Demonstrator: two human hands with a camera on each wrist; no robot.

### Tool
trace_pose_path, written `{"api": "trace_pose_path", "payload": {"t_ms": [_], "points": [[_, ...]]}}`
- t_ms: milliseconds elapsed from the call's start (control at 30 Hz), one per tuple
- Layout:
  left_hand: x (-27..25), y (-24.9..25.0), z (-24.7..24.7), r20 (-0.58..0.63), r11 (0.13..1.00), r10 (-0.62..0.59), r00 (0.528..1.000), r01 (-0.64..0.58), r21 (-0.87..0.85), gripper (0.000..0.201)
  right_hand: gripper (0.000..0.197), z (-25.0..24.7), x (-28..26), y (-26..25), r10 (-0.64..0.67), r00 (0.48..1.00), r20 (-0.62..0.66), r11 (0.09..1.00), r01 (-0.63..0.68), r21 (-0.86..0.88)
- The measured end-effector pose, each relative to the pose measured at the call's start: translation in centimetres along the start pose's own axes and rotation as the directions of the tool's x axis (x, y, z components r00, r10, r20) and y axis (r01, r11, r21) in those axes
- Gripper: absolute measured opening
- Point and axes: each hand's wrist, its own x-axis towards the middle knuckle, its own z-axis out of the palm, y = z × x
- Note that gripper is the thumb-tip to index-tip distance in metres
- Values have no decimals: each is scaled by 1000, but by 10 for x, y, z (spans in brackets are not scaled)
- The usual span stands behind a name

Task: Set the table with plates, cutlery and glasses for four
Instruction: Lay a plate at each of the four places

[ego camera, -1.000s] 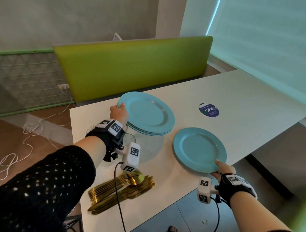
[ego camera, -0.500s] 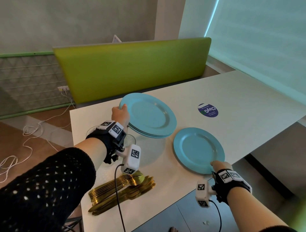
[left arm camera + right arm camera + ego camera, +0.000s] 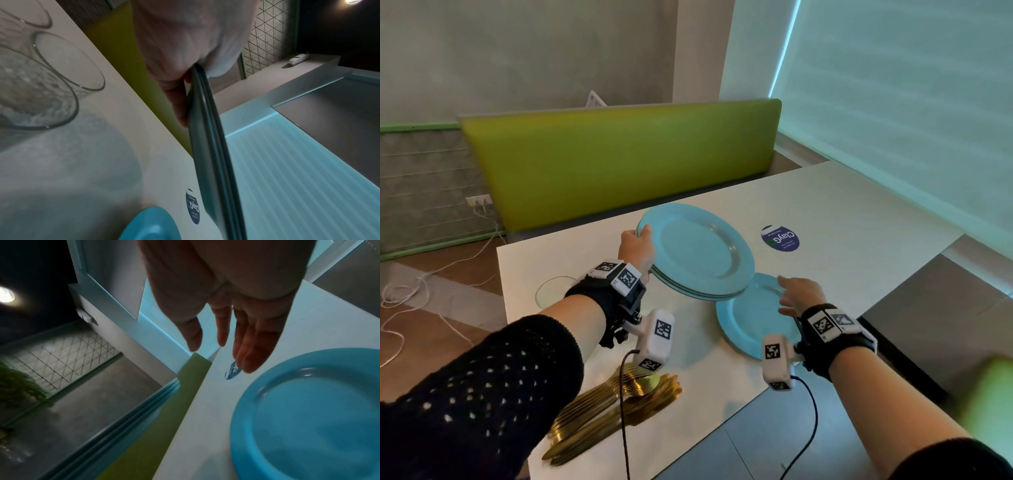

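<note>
A plate stack is gripped at its rim by the left hand. The right hand is held open over a single plate. "Clayg" is read on a sticker.

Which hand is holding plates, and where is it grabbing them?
The left hand holds the stack of blue plates by its near-left rim, thumb on top and fingers underneath. The right hand holds nothing; it hovers open over the single plate.

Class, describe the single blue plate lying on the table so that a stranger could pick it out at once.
Start at the white table and go to its near edge, right of the round dark-blue sticker. The single plate lies flat there under the open right hand; the other plates are a stack gripped by the left hand.
</note>
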Motion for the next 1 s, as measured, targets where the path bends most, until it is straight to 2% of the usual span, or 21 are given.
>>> {"api": "trace_pose_path", "payload": {"t_ms": [67,167,267,333,400,467,567,767,867,1000], "points": [[-1,0,11,32,1000,9,999,-9,-8,63,25,4,-5,-9,17,998,60,996,-22,82],[-14,5,32,108,1000,7,994,-5,-25,64,23,0,-10,-19,-6,994,106,992,-7,123],[-24,9,56,182,1000,12,983,-8,-22,42,19,-12,2,-22,-63,996,57,996,59,66],[-23,9,73,200,999,16,980,-11,-31,39,11,-21,14,-23,-76,997,-3,997,76,33],[-18,10,90,226,999,13,974,-3,-46,42,13,-32,27,-26,-53,998,-19,995,55,85],[-13,13,105,223,997,-23,975,37,-62,48,25,-42,43,-31,-21,1000,5,990,20,141],[0,19,132,205,996,-37,978,52,-70,41,39,-57,71,-40,22,998,55,981,-32,189],[29,38,182,70,997,-73,995,72,14,47,28,-90,132,-65,64,984,165,961,-105,254],[42,40,200,6,997,-81,997,81,4,45,35,-104,167,-70,82,988,130,960,-114,257],[49,38,227,59,994,-106,993,104,32,46,37,-114,198,-73,86,994,74,970,-100,220]]}}
